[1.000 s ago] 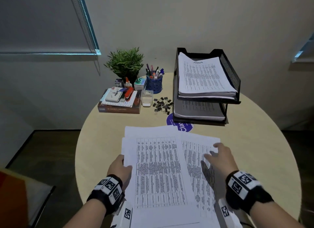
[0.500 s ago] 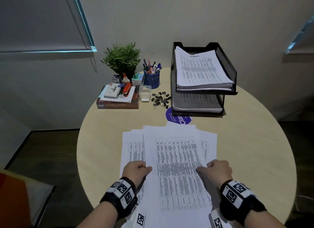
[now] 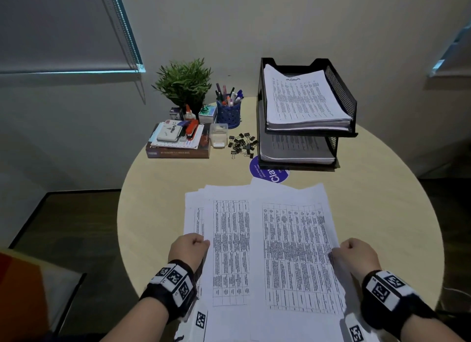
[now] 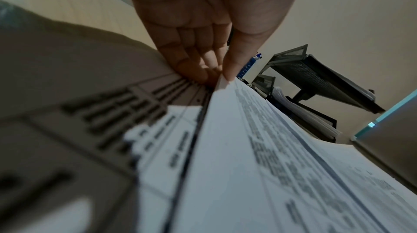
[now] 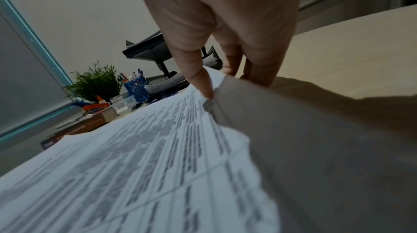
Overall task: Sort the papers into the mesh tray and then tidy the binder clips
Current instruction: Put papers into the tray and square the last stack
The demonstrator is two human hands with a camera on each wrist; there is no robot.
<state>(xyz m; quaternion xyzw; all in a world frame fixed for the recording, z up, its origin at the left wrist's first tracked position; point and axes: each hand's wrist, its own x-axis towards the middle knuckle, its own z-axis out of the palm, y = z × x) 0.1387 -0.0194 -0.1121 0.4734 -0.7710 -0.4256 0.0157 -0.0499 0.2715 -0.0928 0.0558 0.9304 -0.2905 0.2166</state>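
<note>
Two hands pinch the papers [image 3: 267, 252] near the tray [image 3: 341, 99]: left hand [image 3: 188, 248] and right hand [image 3: 355, 255] should square the splayed edges on the desk [image 3: 382, 201] before lifting.

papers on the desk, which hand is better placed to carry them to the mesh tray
Right, probably. Both hands pinch the papers, but the right hand sits on the mesh tray side; the left hand is farther off.

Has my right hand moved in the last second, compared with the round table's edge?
Yes. The right hand has pulled back toward the near rim of the round beige table and out rightward, now pinching the printed white papers.
</note>
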